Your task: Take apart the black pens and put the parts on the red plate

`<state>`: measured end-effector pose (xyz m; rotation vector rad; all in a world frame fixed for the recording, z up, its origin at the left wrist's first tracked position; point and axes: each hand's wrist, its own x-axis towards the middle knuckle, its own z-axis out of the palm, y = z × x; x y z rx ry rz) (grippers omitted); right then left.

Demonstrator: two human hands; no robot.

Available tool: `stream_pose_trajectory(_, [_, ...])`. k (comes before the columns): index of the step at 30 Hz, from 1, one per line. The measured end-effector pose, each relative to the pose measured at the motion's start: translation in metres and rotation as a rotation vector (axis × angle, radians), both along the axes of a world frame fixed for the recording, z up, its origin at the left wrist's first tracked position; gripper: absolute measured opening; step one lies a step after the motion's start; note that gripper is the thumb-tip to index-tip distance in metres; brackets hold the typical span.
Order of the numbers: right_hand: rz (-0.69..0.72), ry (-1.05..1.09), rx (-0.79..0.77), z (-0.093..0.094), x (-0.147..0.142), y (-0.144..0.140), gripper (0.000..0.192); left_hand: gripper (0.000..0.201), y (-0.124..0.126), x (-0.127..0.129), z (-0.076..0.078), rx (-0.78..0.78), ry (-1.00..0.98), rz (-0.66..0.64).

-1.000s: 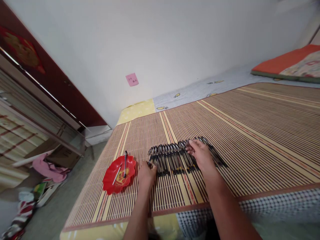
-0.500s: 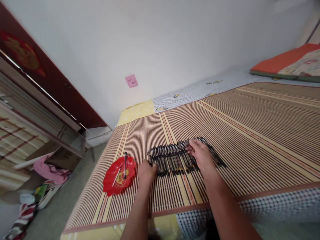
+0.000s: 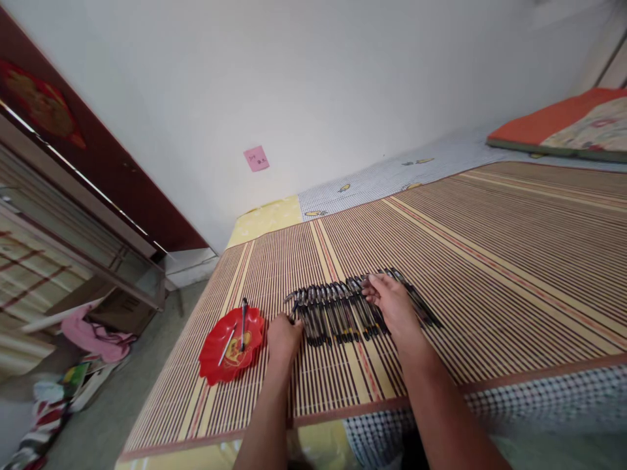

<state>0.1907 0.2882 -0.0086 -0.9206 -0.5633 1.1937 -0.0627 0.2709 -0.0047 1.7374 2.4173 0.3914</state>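
Several dark pens (image 3: 337, 310) lie side by side in a row on a striped bamboo mat (image 3: 490, 261). My left hand (image 3: 283, 338) is at the row's left end, its fingers closed on the leftmost pen. My right hand (image 3: 394, 307) rests flat on the right part of the row, fingers spread over the pens. Left of my left hand sits a red flower-shaped plate (image 3: 230, 346) holding a dark pen (image 3: 243, 323) and a thin white stick.
The mat covers a bed with yellow and checked sheets; its near edge (image 3: 392, 408) runs below my arms. An orange-edged cushion (image 3: 563, 124) lies far right. A pink note (image 3: 257, 158) is on the white wall. Clothes and clutter lie on the floor (image 3: 93, 339) at left.
My left hand has shifted slightly left at the row's end. My right hand stays on the pens.
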Motion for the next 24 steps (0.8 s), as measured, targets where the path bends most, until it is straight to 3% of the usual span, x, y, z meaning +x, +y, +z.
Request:
stream_pose_trajectory(7, [0.019, 0.007, -0.003, -0.005, 0.000, 0.002, 0.030, 0.014, -0.016, -0.002, 0.008, 0.107, -0.061, -0.012])
stream_pose_trajectory(12, [0.082, -0.053, 0.034, 0.003, -0.006, -0.002, 0.029, 0.007, -0.039, 0.010, 0.019, 0.285, -0.426, -0.179])
stream_pose_trajectory(18, [0.396, -0.139, 0.139, 0.030, -0.025, -0.022, 0.032, 0.012, -0.064, 0.043, 0.027, 0.300, -0.720, -0.336])
stream_pose_trajectory(21, [0.551, -0.144, 0.176, 0.038, -0.032, -0.030, 0.031, 0.014, -0.068, 0.052, 0.029, 0.254, -0.819, -0.353])
stream_pose_trajectory(24, [0.618, -0.142, 0.201, 0.040, -0.037, -0.033, 0.028, 0.015, -0.069, 0.057, 0.030, 0.234, -0.877, -0.345])
